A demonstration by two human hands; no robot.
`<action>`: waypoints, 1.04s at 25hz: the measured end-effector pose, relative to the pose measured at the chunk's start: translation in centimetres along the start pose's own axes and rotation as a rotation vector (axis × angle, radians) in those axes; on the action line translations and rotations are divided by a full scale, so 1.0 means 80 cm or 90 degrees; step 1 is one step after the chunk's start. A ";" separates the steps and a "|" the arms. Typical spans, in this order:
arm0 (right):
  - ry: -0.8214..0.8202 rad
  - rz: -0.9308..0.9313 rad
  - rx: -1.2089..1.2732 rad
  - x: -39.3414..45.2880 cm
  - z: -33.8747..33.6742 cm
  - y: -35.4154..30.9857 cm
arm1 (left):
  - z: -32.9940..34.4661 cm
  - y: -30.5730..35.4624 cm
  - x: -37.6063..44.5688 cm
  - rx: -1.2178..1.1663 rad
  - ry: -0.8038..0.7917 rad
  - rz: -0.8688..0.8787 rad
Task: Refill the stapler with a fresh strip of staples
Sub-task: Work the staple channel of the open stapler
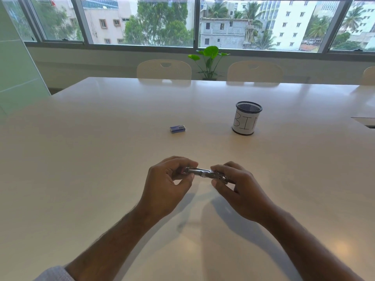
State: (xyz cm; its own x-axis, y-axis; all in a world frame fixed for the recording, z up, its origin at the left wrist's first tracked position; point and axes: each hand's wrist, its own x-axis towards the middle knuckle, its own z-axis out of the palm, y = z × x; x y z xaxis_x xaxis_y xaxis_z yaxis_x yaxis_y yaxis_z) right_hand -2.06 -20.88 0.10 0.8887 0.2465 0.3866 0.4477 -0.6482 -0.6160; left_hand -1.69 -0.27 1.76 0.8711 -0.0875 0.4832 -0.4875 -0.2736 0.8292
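Table: we are looking down on a wide, pale, glossy top that is filling most of the view and carrying everything we are working with.
Windows: a long band of glass is running behind the far edge, showing trees and buildings outside.
Chairs: pale seat backs are standing along the far side of the table.
Plant: a green leafy plant is standing between two of the chair backs, below the windows.
Bin: a mesh cup wrapped in white paper marked "BIN" is standing upright on the table, to the right and well beyond our hands.
Left hand: we are holding it just above the table near the middle, its fingers curling over the left end of the stapler and the thumb pressing up from below, so it is clamped on that end.
Right hand: we are gripping the right end the same way, fingers curled over the top and the thumb underneath.
Stapler: the small metal body is lying roughly level, spanning the gap between our two hands, lifted off the table; we cannot tell whether its tray is open.
Staple box: a small blue box is lying flat on the table, beyond our hands and to the left of the bin, well apart from both.
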 end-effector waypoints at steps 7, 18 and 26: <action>0.070 -0.017 -0.172 0.000 0.003 -0.005 | -0.006 -0.017 0.008 0.031 -0.004 0.010; 0.143 -0.091 -0.287 0.001 0.003 -0.012 | -0.003 -0.016 0.005 0.058 0.011 0.090; 0.142 -0.098 -0.269 0.000 0.006 -0.020 | -0.007 -0.015 0.007 0.085 0.058 0.100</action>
State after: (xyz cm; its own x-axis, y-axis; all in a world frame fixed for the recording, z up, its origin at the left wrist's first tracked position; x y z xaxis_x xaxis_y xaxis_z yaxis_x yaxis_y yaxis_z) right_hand -2.75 -19.49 0.75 0.7526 0.2319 0.6163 0.4517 -0.8628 -0.2269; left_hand -0.66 0.52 1.18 0.7728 -0.0536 0.6323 -0.5997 -0.3877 0.7001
